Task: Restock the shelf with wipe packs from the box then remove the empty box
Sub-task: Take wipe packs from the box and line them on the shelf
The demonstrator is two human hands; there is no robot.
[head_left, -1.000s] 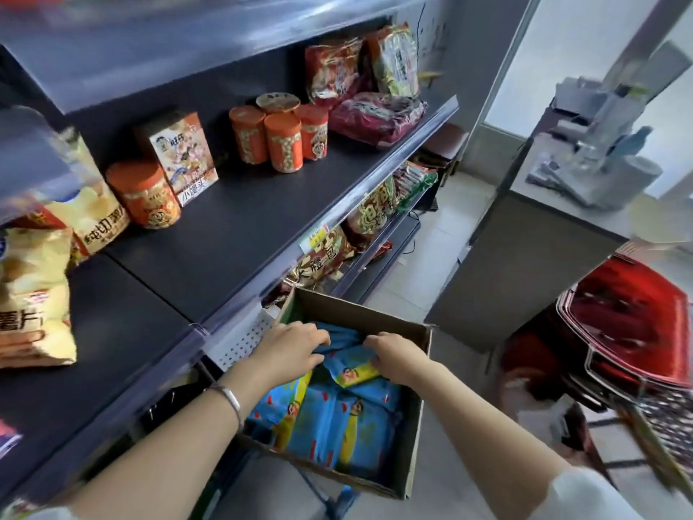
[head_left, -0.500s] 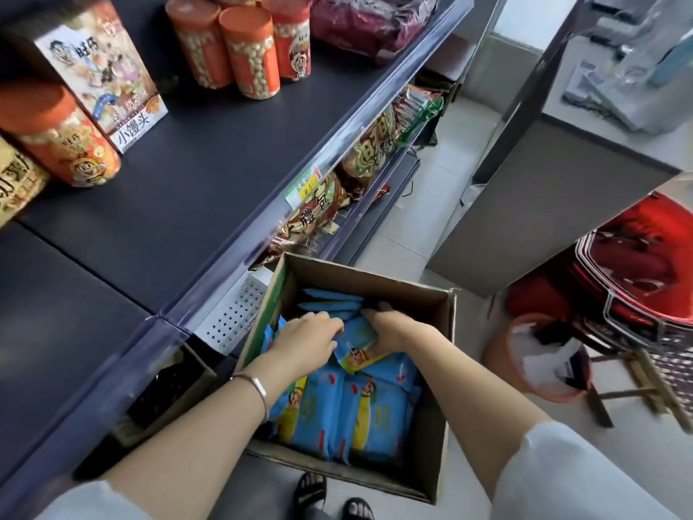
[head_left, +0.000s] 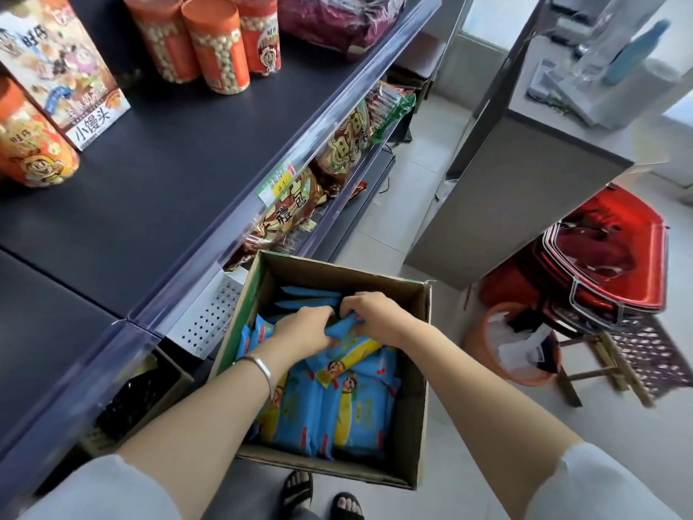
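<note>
Two bare forearms reached forward and down into the open box [head_left: 417, 369], which sat low in front of the person, just right of the shelf [head_left: 168, 170] edge. The left hand [head_left: 304, 332], with a bracelet [head_left: 260, 369] on its wrist, lay knuckles up, fingers curled down over the left end of the top pack [head_left: 347, 326]. The right hand [head_left: 375, 315] met it from the right, fingers bent and bunched, pinching the same blue pack along its far edge. Both grips were closed on that one pack, and the fingertips of the two hands nearly touched. The pack lay tilted across the middle of the box, resting on the other packs [head_left: 337, 410], which stood on edge in rows in the near half. A few more lay flat at the far end. Orange tubs [head_left: 210, 43] and a carton [head_left: 63, 76] stood on the far left of the shelf.

Half a second before, the hands had sat further apart, with the pack's face plain between them. By now they had drawn together and the fingers crowded over it. The box and the rows beneath had not shifted. The view had dipped slightly, showing more of the sandalled feet [head_left: 300, 489] at the near edge.
</note>
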